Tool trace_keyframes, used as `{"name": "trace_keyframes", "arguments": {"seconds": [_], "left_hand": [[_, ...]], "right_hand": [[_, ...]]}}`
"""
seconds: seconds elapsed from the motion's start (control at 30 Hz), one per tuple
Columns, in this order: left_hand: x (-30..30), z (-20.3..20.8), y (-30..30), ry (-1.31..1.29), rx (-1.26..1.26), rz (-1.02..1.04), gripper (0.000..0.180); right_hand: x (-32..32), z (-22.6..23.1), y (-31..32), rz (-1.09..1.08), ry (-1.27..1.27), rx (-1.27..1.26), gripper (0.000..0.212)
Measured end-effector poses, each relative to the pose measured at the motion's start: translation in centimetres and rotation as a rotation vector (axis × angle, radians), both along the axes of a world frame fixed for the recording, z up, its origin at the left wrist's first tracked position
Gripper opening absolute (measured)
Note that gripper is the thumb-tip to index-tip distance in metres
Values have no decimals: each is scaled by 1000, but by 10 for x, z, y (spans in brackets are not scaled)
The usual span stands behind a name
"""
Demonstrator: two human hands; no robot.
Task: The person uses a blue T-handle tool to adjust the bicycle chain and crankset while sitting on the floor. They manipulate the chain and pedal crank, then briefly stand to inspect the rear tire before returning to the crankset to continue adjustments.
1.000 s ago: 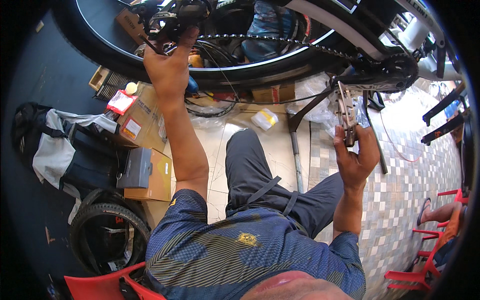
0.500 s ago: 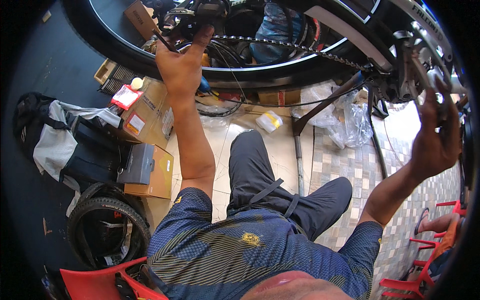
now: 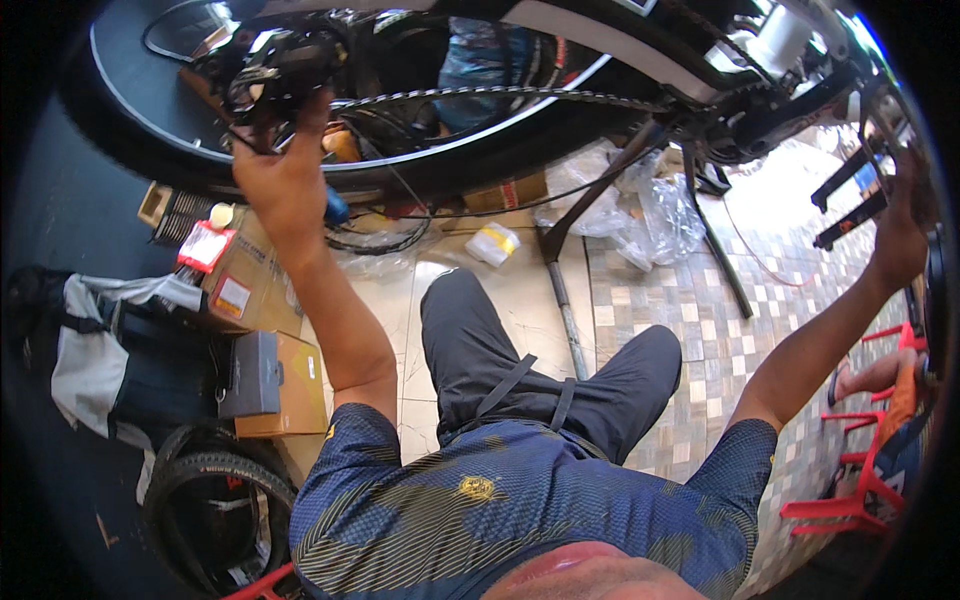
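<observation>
While left grip (image 3: 283,185) holds derailleur (image 3: 283,76) (black), chain (image 3: 480,91) stretches.

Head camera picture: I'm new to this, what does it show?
No robot here: these are a person's two bare hands, seen by a wide camera worn on the head and looking down, so straight edges bend. The left hand touches the rear derailleur of a bicycle, where the chain runs. The right hand is near the crank arm, at the dim edge; what it grips is unclear. On the tiled floor lie a white packet with a yellow band and clear plastic bags; a cardboard box stands further left.
</observation>
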State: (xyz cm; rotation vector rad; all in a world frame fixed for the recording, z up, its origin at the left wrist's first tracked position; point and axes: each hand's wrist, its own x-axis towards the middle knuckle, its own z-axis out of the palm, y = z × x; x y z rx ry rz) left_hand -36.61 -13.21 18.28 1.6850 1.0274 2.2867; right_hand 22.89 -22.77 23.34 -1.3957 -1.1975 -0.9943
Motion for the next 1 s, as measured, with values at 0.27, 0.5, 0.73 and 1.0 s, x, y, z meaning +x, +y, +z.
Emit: {"name": "trace_keyframes", "arguments": {"seconds": [0.27, 0.5, 0.73, 1.0], "left_hand": [[-2, -27, -28, -81, -14, 103, 28], [33, -107, -47, 168, -576, -433, 12], [83, -111, -21, 758, -807, -848, 14], [153, -22, -42, 1363, -964, -1480, 29]], "right_hand": [[23, -52, -3, 71, 348, 27, 40], [44, -111, -20, 111, 636, -205, 35], [43, -145, -25, 198, 641, -502, 28], [-62, -140, -15, -231, 610, -1210, 30]]}}
